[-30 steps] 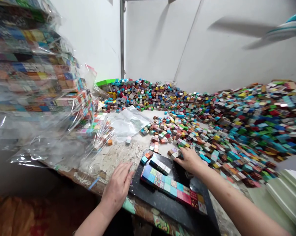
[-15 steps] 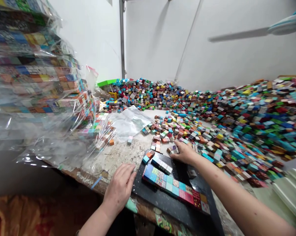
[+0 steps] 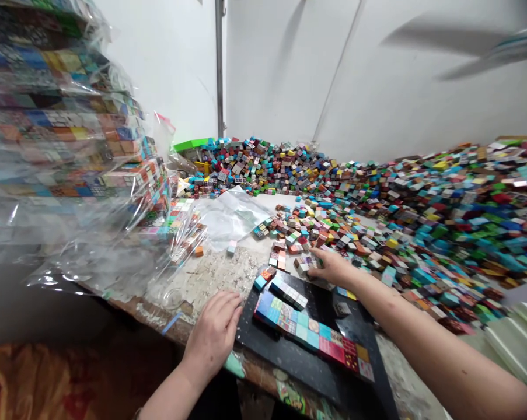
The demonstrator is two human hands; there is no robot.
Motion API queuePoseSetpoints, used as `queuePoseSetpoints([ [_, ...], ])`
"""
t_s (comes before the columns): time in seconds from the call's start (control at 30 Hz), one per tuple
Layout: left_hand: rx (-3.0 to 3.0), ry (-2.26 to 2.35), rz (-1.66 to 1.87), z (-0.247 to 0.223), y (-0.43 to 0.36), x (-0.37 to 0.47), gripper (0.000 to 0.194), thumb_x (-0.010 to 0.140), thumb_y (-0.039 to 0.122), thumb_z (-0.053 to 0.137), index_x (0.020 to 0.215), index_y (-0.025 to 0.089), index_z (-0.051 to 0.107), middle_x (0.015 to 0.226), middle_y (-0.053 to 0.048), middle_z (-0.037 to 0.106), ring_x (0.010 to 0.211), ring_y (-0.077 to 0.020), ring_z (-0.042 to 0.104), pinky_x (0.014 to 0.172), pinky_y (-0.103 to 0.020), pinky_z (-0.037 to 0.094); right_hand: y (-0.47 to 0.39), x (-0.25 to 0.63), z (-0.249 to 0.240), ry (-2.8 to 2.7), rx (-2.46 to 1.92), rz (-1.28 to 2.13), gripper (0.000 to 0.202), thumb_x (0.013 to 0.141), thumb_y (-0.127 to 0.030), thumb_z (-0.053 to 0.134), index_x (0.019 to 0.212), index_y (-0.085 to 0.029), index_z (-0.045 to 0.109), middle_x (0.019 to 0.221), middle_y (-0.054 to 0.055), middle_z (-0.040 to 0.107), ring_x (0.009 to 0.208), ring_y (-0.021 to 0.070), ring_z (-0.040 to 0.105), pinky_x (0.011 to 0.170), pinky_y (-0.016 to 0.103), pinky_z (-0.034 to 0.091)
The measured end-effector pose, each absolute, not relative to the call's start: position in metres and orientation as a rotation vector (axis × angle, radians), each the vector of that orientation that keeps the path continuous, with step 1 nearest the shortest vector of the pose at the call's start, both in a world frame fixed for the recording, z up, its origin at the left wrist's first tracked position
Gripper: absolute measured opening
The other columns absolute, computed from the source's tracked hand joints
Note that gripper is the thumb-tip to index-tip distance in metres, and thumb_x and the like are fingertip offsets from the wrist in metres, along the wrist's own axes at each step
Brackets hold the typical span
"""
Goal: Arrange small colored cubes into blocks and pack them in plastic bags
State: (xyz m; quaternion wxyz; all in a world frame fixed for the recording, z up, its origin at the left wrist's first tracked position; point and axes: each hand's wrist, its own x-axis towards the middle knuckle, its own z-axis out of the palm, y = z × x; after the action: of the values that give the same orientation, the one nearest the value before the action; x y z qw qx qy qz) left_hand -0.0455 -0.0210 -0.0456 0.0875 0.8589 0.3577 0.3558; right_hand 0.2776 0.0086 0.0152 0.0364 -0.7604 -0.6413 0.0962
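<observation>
Black board (image 3: 289, 357), block strip (image 3: 309, 334) diagonal

At the centre-left of the frame, a stretch of worn tabletop (image 3: 223, 274) lies open between the bagged stack (image 3: 114, 175) on the left and the black board (image 3: 263, 344) at lower centre, broken only by a small orange block (image 3: 199, 251) and a pale block (image 3: 231, 248). Above it, a clear plastic sheet (image 3: 234, 216) covers the way. Heaped blocks (image 3: 403, 204) obstruct the right side; the right forearm (image 3: 403, 315) crosses the board's right part.
</observation>
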Motion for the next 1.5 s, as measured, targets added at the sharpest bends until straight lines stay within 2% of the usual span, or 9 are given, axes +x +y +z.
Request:
queuePoseSetpoints([
  [0.17, 2.556, 1.062, 1.027, -0.046, -0.020, -0.046, 0.024, 0.087, 0.017, 0.043, 0.106, 0.018, 0.058, 0.108, -0.007, 0.063, 0.105, -0.0194, 0.055, 0.096, -0.041, 0.044, 0.007, 0.280, 0.023, -2.004, -2.348, 0.301, 0.050, 0.079, -0.022, 0.048, 0.128, -0.013, 0.045, 0.125, 0.013, 0.054, 0.112, 0.0233, 0.051, 0.092, 0.031, 0.039],
  [0.3, 2.556, 1.069, 1.018, -0.048, -0.020, -0.046, 0.025, 0.087, 0.016, 0.043, 0.107, 0.018, 0.058, 0.108, -0.007, 0.063, 0.105, -0.0192, 0.055, 0.097, -0.042, 0.043, 0.001, 0.285, 0.028, -2.075, -2.343, 0.259, 0.058, 0.070, -0.009, 0.048, 0.128, -0.015, 0.045, 0.127, 0.011, 0.052, 0.115, 0.0236, 0.048, 0.095, 0.032, 0.036],
  [0.47, 2.547, 1.065, 1.015, -0.050, -0.020, -0.047, 0.026, 0.087, 0.016, 0.043, 0.109, 0.018, 0.057, 0.109, -0.006, 0.062, 0.106, -0.0191, 0.054, 0.098, -0.042, 0.042, -0.002, 0.277, 0.018, -2.189, -2.287, 0.214, 0.077, 0.059, -0.016, 0.061, 0.132, -0.019, 0.039, 0.129, 0.008, 0.050, 0.111, 0.0267, 0.049, 0.090, 0.032, 0.039],
  [0.67, 2.541, 1.060, 1.015, -0.048, -0.020, -0.047, 0.025, 0.087, 0.015, 0.042, 0.108, 0.017, 0.057, 0.109, -0.007, 0.062, 0.106, -0.0189, 0.053, 0.097, -0.042, 0.043, 0.006, 0.274, 0.016, -2.216, -2.312, 0.159, 0.054, 0.058, -0.026, 0.065, 0.111, -0.017, 0.059, 0.104, 0.012, 0.063, 0.092, 0.0262, 0.057, 0.075, 0.030, 0.042],
  [0.77, 2.538, 1.058, 1.048, -0.050, -0.020, -0.047, 0.025, 0.087, 0.015, 0.042, 0.107, 0.017, 0.057, 0.108, -0.007, 0.062, 0.105, -0.0190, 0.053, 0.096, -0.041, 0.043, 0.002, 0.278, 0.017, -2.192, -2.340, 0.125, 0.054, 0.061, -0.032, 0.064, 0.113, -0.017, 0.057, 0.098, 0.010, 0.064, 0.085, 0.0234, 0.058, 0.070, 0.028, 0.042],
  [0.87, 2.540, 1.055, 1.061, -0.052, -0.020, -0.047, 0.025, 0.087, 0.015, 0.043, 0.107, 0.017, 0.058, 0.107, -0.007, 0.062, 0.105, -0.0188, 0.054, 0.096, -0.041, 0.043, -0.005, 0.278, 0.014, -2.182, -2.364, 0.067, 0.046, 0.068, -0.028, 0.059, 0.113, -0.019, 0.055, 0.096, 0.008, 0.064, 0.086, 0.0219, 0.056, 0.071, 0.027, 0.041],
  [1.03, 2.546, 1.047, 1.060, -0.051, -0.020, -0.047, 0.025, 0.087, 0.014, 0.043, 0.106, 0.017, 0.058, 0.107, -0.007, 0.062, 0.105, -0.0187, 0.054, 0.095, -0.040, 0.044, -0.014, 0.270, 0.010, -2.221, -2.349, -0.088, 0.037, 0.075, -0.032, 0.057, 0.108, -0.016, 0.058, 0.115, 0.014, 0.052, 0.102, 0.0276, 0.048, 0.082, 0.033, 0.038],
  [1.23, 2.548, 1.055, 1.064, -0.050, -0.020, -0.047, 0.024, 0.086, 0.015, 0.043, 0.104, 0.018, 0.059, 0.106, -0.007, 0.063, 0.104, -0.0190, 0.054, 0.093, -0.041, 0.045, -0.013, 0.253, 0.014, -2.331, -2.326, -0.164, 0.021, 0.083, -0.023, 0.049, 0.094, -0.010, 0.062, 0.097, 0.016, 0.058, 0.091, 0.0238, 0.051, 0.076, 0.031, 0.040],
  [1.5, 2.538, 1.055, 1.057, -0.051, -0.021, -0.047, 0.024, 0.087, 0.016, 0.043, 0.104, 0.018, 0.059, 0.106, -0.007, 0.063, 0.104, -0.0194, 0.054, 0.093, -0.042, 0.045, -0.015, 0.248, 0.019, -2.303, -2.390, -0.118, 0.018, 0.086, -0.024, 0.046, 0.084, -0.014, 0.061, 0.088, 0.009, 0.062, 0.082, 0.0169, 0.056, 0.072, 0.028, 0.041],
])
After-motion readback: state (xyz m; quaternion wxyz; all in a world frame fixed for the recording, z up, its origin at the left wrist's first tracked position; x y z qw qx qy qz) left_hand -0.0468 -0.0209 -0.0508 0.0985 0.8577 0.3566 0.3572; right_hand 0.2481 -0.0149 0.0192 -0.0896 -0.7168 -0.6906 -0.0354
